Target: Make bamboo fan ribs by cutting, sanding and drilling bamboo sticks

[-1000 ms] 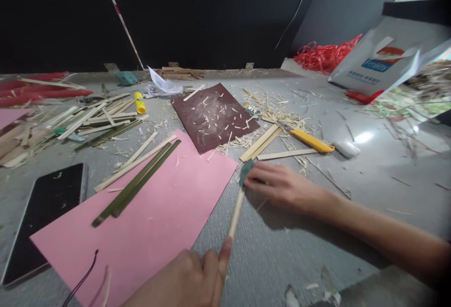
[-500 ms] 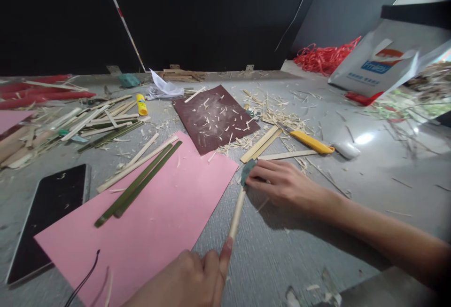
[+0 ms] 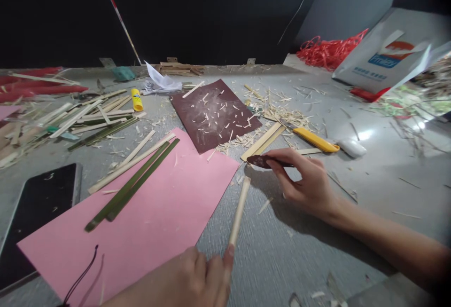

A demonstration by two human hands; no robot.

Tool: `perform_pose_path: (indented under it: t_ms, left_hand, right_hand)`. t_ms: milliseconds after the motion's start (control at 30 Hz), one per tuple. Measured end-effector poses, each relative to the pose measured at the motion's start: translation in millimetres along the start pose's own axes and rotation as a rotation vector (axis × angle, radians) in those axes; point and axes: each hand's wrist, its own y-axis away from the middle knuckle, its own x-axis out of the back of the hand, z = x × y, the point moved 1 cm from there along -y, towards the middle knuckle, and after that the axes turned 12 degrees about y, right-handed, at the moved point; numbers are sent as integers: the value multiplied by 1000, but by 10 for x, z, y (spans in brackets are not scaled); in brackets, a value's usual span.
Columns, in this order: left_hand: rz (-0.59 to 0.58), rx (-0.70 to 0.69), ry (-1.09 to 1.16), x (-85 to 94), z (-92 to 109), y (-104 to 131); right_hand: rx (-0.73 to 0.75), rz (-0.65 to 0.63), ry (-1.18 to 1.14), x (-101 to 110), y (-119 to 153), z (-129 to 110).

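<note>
Near the bottom centre my left hand [image 3: 200, 276] grips the near end of a pale wooden strip [image 3: 240, 210], which points away from me over the grey table. My right hand [image 3: 305, 182] pinches a small folded piece of dark brown sandpaper [image 3: 262, 161] just beyond and to the right of the strip's far end, apart from it. Left of the strip lies a pink sheet [image 3: 169, 203] with two green strips [image 3: 141, 180] on it. A larger brown sandpaper sheet [image 3: 211, 119], scattered with shavings, touches the pink sheet's far edge.
A yellow cutter [image 3: 315, 139] lies beyond my right hand, beside flat wooden strips [image 3: 262, 143]. At the left are a phone [image 3: 40, 213], a glue stick [image 3: 136, 100] and piled strips [image 3: 81, 119]. Red string [image 3: 327, 53] and a white bag [image 3: 384, 58] are back right.
My right hand has lifted off the strip's far end and moved slightly right. The folded piece now shows its brown side instead of its green one. My left hand still grips the strip.
</note>
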Motion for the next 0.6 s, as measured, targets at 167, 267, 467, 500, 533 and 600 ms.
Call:
perform_pose_path:
  t_ms: [167, 267, 467, 500, 533, 600]
  left_hand:
    - [63, -26, 59, -48, -50, -31]
    - [69, -28, 67, -95, -86, -29]
    - [95, -94, 90, -238, -144, 10]
    - [103, -109, 93, -255, -147, 19]
    - [112, -124, 97, -263, -150, 28]
    - [120, -147, 104, -258, -157, 40]
  right_hand:
    - [-205, -66, -183, -25, 1, -11]
    - [-385, -141, -417, -70, 1, -10]
    - [-526, -197, -716, -118, -17, 16]
    - [-528, -205, -735, -120, -18, 15]
    - [-530, -212, -748, -120, -18, 11]
    - [-533, -221, -758, -121, -14, -2]
